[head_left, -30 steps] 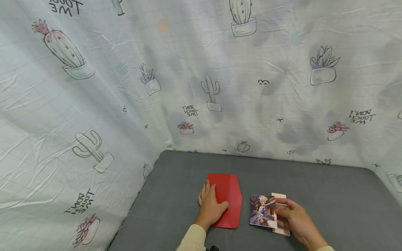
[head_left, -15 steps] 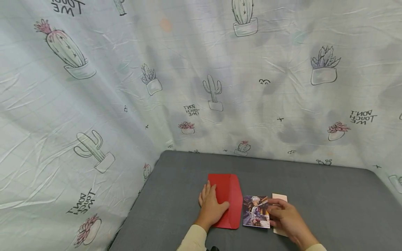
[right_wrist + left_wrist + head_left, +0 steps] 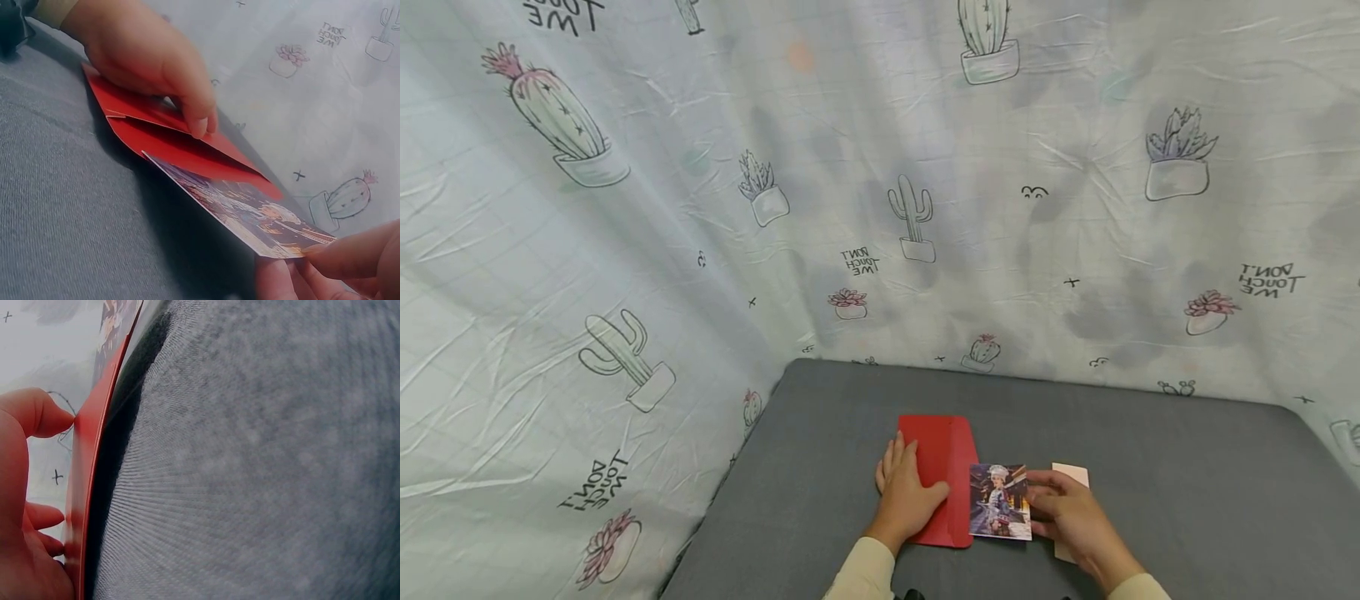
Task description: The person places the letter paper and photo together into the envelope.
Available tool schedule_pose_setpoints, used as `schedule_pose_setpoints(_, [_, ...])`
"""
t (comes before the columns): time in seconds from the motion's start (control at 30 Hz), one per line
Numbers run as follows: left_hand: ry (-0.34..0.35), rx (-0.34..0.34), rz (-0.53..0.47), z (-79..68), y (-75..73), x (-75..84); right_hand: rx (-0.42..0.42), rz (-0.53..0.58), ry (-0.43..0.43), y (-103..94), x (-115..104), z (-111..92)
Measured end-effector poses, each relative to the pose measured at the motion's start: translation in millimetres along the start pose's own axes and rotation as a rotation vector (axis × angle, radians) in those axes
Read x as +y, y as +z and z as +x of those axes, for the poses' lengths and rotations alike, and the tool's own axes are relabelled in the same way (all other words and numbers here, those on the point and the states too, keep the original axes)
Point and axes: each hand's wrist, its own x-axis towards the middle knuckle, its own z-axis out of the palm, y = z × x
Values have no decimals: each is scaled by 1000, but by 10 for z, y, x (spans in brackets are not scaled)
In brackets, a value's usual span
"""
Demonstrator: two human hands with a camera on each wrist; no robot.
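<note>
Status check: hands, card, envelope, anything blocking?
Left hand presses flat on envelope. Right hand pinches card, leading edge at envelope's open flap. Pale paper beside right hand. Nothing blocking.

one red envelope [image 3: 938,479], one picture card [image 3: 998,502], one pale slip of paper [image 3: 1070,476], two hands, left hand [image 3: 906,493] and right hand [image 3: 1071,518].

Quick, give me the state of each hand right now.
Left hand: open, fingers flat, pressing on the red envelope.
Right hand: closed, pinching the picture card at the envelope's open flap.
</note>
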Motion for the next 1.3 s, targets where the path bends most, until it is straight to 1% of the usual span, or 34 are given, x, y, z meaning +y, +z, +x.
schedule_pose_setpoints(0.23, [6,8,-7,2,-4,12,-10,-3,-5,93,-16,6])
schedule_pose_setpoints(0.57, [2,12,-7,2,0,12,-11,-37,6,169,-1,47])
schedule_pose_setpoints(0.8, [1,13,-5,12,6,5,-6,-22,13,254,20,56])
schedule_pose_setpoints(1.03, [8,17,-15,9,0,6,2,-27,12,287,39,62])
schedule_pose_setpoints(1.3, [10,11,-6,10,8,-12,-31,-33,2,313,66,44])
